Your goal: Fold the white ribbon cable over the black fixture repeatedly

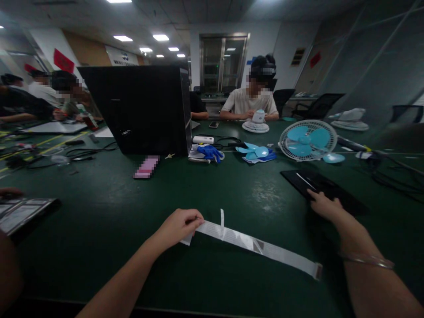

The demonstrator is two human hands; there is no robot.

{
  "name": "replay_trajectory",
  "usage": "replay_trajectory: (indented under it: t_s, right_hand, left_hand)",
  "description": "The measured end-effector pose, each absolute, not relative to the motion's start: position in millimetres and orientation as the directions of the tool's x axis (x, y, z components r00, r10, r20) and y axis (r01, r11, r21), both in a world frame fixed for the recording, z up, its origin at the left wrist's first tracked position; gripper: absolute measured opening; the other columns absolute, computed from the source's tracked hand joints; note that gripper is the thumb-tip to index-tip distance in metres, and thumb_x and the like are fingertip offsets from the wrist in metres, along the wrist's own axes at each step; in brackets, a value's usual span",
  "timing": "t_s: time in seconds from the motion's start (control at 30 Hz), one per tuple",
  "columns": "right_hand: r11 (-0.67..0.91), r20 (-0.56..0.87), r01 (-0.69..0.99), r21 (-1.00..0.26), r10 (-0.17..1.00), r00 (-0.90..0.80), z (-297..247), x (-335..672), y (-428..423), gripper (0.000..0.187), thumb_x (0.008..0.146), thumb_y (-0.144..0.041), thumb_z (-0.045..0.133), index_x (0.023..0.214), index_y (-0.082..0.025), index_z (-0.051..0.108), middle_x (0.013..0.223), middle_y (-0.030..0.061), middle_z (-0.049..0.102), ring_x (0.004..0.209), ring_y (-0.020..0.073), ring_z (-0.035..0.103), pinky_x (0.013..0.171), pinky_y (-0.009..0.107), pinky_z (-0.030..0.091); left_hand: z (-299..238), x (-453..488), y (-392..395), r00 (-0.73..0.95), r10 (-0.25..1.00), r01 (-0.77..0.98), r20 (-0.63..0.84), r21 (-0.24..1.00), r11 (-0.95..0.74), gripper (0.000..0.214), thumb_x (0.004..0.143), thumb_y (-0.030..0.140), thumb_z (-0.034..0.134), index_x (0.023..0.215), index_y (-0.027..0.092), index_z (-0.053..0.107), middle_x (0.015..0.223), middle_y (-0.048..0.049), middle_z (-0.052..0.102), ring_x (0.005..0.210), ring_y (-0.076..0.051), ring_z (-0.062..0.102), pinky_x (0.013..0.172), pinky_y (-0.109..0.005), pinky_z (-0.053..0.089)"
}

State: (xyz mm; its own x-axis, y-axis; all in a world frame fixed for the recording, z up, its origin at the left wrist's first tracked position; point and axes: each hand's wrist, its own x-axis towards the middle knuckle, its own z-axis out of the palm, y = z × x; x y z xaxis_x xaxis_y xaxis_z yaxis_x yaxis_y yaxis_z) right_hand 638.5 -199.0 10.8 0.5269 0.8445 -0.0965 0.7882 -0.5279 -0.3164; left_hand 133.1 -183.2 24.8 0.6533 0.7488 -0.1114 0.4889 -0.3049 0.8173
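My left hand [183, 225] is closed in a pinch on the left end of a long, flat white ribbon cable [280, 253]. The cable stretches to the right just over the green table, with a brown-edged connector at its far end. A narrow white strip [221, 223] sticks up from it, and shiny clear patches show along its middle. Below my left fingers hangs a short pale end. My right hand [324, 205] reaches out with its index finger extended, at the near edge of a flat black panel [344, 196]. Whether it touches the panel, I cannot tell.
A large black computer case [142, 110] stands at the back left, near a pink phone [146, 167]. Blue gloves [210, 153], loose blue fan blades [253, 151] and a round fan [308, 140] lie farther back. Across the table a person [245, 104] handles a white fan base [258, 117].
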Motion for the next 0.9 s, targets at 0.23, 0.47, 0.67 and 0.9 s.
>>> replay_trajectory:
  t_s: [0.23,0.47,0.67,0.9]
  right_hand:
    - [-0.253,-0.168,0.944,-0.211,0.961,0.219,4.1,562.1,-188.5,0.056,0.091,-0.018,0.043,0.147,-0.021,0.043,0.155,0.0121,0.035,0.144,0.0362,0.018,0.115,0.061,0.019]
    - [0.213,-0.209,0.958,-0.193,0.945,-0.252,13.8,494.1,-199.4,0.059,0.096,-0.029,0.035,0.153,-0.038,0.024,0.161,0.0015,0.016,0.145,0.0366,0.008,0.107,0.070,0.026]
    - [0.386,-0.233,0.852,-0.354,0.846,-0.480,34.1,463.4,-217.6,0.056,0.097,-0.026,0.038,0.149,-0.045,0.029,0.161,-0.0057,0.016,0.146,0.0319,0.008,0.111,0.068,0.016]
    - [0.437,-0.137,0.727,-0.530,0.802,-0.582,44.2,444.5,-226.7,0.049,0.099,-0.029,0.042,0.147,-0.040,0.039,0.157,-0.0050,0.029,0.146,0.0268,0.016,0.116,0.062,0.008]
  left_hand:
    - [30.1,132.6,-187.0,0.653,0.741,0.460,-0.158,0.860,-0.222,0.029,0.087,0.044,0.060,0.095,0.018,0.069,0.078,-0.0002,0.067,0.066,-0.014,0.061,0.059,-0.024,0.045]
    - [34.5,134.8,-190.4,0.706,0.682,0.399,-0.191,0.903,-0.161,0.024,0.081,0.038,0.067,0.084,0.014,0.068,0.076,-0.0021,0.069,0.059,-0.011,0.060,0.054,-0.023,0.045]
    - [34.9,132.2,-189.9,0.731,0.645,0.389,-0.222,0.912,-0.128,0.024,0.081,0.037,0.068,0.083,0.013,0.066,0.077,-0.0026,0.069,0.059,-0.011,0.060,0.053,-0.022,0.044]
    - [32.3,133.9,-188.1,0.661,0.699,0.460,-0.273,0.883,-0.090,0.025,0.083,0.039,0.063,0.086,0.014,0.065,0.074,-0.0012,0.068,0.056,-0.010,0.060,0.050,-0.021,0.042]
